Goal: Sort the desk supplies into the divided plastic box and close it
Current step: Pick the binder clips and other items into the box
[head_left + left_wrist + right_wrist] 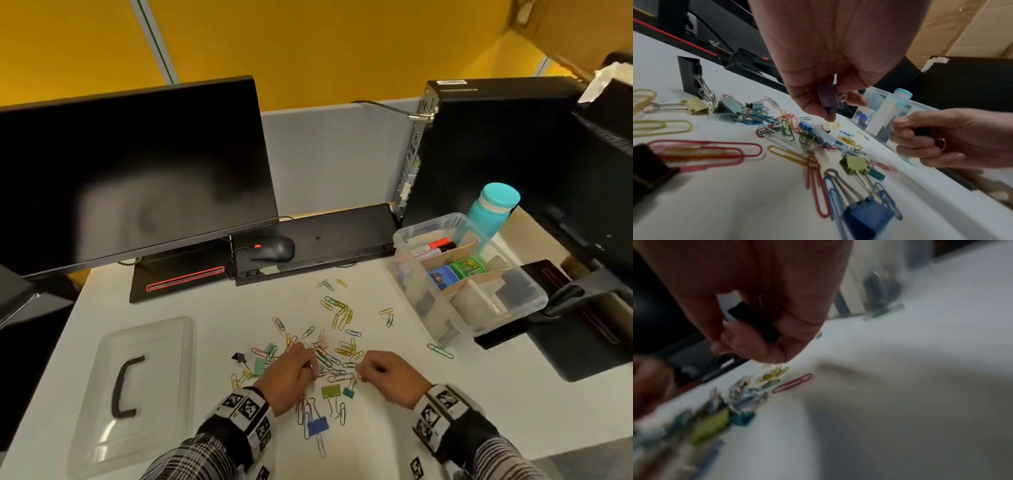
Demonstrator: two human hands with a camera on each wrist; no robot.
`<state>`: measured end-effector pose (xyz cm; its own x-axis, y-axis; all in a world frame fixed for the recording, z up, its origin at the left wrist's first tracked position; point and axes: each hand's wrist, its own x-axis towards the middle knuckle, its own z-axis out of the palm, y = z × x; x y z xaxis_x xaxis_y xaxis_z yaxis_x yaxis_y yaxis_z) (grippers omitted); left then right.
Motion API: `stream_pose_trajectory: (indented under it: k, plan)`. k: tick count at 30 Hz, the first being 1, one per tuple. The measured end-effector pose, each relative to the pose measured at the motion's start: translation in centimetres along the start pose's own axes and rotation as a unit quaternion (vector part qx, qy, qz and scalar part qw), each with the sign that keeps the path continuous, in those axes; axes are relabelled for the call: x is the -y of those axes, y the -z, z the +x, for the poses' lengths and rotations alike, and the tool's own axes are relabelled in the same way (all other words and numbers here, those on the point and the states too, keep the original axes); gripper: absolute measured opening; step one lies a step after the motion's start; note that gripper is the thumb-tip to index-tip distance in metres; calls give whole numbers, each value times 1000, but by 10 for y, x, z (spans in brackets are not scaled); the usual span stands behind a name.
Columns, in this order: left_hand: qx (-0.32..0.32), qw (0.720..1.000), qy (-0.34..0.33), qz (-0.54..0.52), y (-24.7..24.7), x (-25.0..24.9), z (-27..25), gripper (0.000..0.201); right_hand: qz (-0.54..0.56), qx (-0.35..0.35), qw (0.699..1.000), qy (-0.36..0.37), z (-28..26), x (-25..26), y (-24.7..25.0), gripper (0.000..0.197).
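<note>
I see a purple binder clip [828,99] in my left hand [287,375] and a black binder clip [754,322] in my right hand [390,375]. The paper clips [337,337] on the white counter [394,428] are red, yellow, green, blue and pink. Binder clips lie among them: one blue [318,428], one olive-yellow [331,390], one small teal [348,392]. My sleeves [191,459] are plaid black and white. The box [431,308] is clear plastic with tan dividers; its lid [137,394] has a black handle.
</note>
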<state>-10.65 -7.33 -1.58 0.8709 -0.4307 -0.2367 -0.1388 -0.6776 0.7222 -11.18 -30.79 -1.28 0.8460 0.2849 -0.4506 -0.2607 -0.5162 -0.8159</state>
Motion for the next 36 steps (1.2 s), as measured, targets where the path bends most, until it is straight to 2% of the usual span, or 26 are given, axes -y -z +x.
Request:
stream_pose_trajectory:
  k: [2,4,6,8,10,14,18,23,27,31,34,36]
  plan:
    - [29,999,-10,34,-2,2,-1,24,-213,37,975,55,0,1,-5,9]
    - [58,997,-23,54,-4,0,-3,17,-368,67,925,65,-2,3,-10,22]
    - [74,996,-27,29,-4,-4,-5,20,-425,75,899,74,-2,2,-16,30]
    - [86,995,-30,43,-4,-5,-4,26,-438,72,893,80,-2,2,-19,29]
    - [112,985,-40,124,-4,-7,-1,33,-440,72,892,75,-1,0,-21,27]
    - [139,943,-116,281,-9,-12,7,47,-437,77,895,40,2,1,-21,26]
    - [143,925,-154,315,-8,-15,12,46,-423,85,902,-3,2,1,-19,30]
    - [162,907,-179,346,-9,-15,17,40,-374,67,925,-4,-2,-1,-7,26]
    - [172,899,-185,358,-8,-16,20,41,-340,-6,940,42,-10,16,26,25]
    - [179,895,-184,365,-8,-18,22,45,-274,-158,946,70,-21,42,77,19]
    - [171,896,-185,365,-7,-16,24,43,-242,-283,928,26,-31,53,121,19]
    - [143,908,-178,352,-5,-19,26,43,-259,-325,908,-51,-39,57,147,23]
